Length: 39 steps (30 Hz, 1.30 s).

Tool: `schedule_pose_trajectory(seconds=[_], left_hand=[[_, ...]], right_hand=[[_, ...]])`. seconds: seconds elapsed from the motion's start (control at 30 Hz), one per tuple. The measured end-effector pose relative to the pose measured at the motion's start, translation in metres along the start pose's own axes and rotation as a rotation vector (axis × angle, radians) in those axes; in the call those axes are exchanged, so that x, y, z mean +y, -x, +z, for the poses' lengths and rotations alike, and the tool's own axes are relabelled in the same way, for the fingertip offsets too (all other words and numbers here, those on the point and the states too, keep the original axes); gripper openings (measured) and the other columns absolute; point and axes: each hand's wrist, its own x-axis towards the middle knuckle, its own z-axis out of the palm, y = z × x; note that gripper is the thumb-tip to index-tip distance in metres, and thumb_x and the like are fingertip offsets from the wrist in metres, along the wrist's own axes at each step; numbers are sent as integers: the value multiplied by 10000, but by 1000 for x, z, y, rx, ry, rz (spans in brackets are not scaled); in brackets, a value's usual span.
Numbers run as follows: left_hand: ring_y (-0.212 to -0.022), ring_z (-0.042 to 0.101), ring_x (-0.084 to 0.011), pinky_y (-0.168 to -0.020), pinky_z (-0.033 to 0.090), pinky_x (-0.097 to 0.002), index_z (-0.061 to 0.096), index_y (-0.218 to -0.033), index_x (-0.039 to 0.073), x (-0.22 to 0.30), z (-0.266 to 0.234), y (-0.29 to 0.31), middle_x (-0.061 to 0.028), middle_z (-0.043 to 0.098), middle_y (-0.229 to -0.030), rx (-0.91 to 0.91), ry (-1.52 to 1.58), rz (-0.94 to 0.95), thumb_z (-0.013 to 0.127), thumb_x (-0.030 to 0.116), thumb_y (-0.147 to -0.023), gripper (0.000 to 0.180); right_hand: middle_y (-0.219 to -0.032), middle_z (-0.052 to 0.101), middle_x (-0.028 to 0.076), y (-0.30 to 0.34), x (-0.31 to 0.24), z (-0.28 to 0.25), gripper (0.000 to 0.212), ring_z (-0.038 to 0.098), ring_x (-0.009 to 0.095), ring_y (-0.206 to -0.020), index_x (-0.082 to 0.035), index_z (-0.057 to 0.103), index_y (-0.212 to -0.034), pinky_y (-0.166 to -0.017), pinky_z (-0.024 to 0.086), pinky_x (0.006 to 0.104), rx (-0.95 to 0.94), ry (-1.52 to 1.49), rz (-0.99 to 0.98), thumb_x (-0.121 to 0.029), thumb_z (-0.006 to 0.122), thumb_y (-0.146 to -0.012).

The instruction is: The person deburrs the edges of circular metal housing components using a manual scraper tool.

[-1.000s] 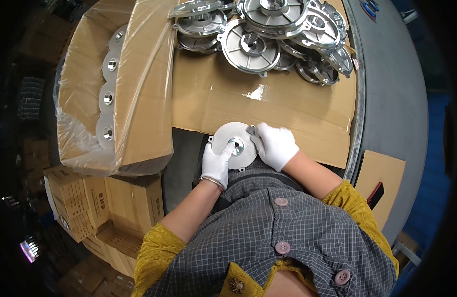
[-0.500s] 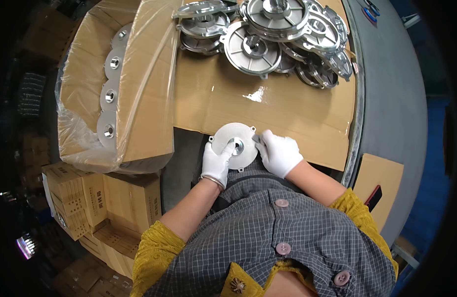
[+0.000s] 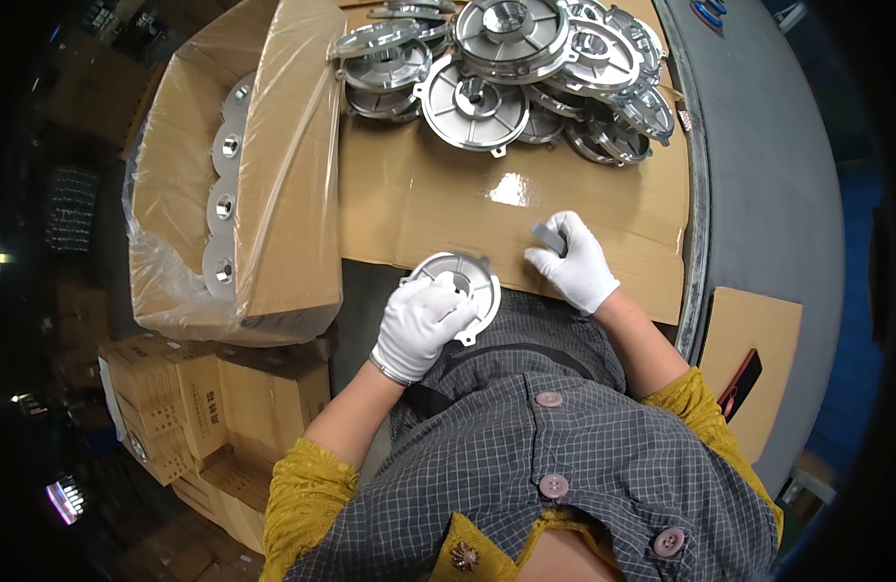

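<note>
Gloved in white, my left hand (image 3: pixel 419 328) grips a round metal end cover (image 3: pixel 485 301) by its central hole, above my lap. The cover's ribbed inner face shows, and small lugs stick out from its rim. My right hand (image 3: pixel 582 267), also in a white glove, is raised to the right of the cover and apart from it. Between its thumb and fingers is a small flat grey piece (image 3: pixel 548 238), whose exact kind I cannot make out. Beyond both hands, several similar ribbed metal covers (image 3: pixel 475 102) lie piled on a cardboard sheet (image 3: pixel 448 204).
To the left stands a plastic-lined carton (image 3: pixel 293 175) with a row of metal covers (image 3: pixel 222 209) inside. Below it are smaller cardboard boxes (image 3: pixel 206 407). On the right, a phone-like red and black object (image 3: pixel 739 383) rests on cardboard; blue-handled scissors (image 3: pixel 708 14) lie at the far right.
The cover has turned from its smooth face to its ribbed face, and my left hand now grips it at the centre. My right hand has moved up and away from its rim.
</note>
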Motion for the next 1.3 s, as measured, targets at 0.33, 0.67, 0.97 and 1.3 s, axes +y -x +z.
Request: schedule_pose_trajectory(seconds=[0.33,0.67,0.97,1.3], left_hand=[[-862,618,-192,-651,495,-332,677,-961,183,19,-19,-10,3,581,-1015,176,-83,236,720,126,-661,309],[-934,607,-236,-680,479,-374,616,-944,193,20,-36,-15,0,576,-1016,313,-370,95,714,68,-671,316],[-860,676,-231,-746,550,-354,647,-1043,76,32,-106,-42,-93,675,-968,156,-9,0,645,45,-734,310],[-975,622,-140,-830,515,-271,546,-1268,-23,-32,-286,-72,-94,641,-1157,938,516,-688,645,52,-888,399]], right_hand=[[-1159,578,109,13,-11,-3,464,611,142,-824,-32,461,-1362,-676,529,249,-472,-851,334,-275,547,-977],[-1254,583,97,10,-21,11,431,555,172,-1124,21,488,-1312,-949,463,296,-362,-1052,258,-106,592,-913],[-1147,622,172,2,-40,0,459,652,253,-960,17,463,-1337,-812,542,327,-482,-909,43,-248,525,-968],[-1004,657,148,12,-12,18,326,660,210,-790,15,537,-1249,-691,523,276,-276,-449,68,-133,548,-959]])
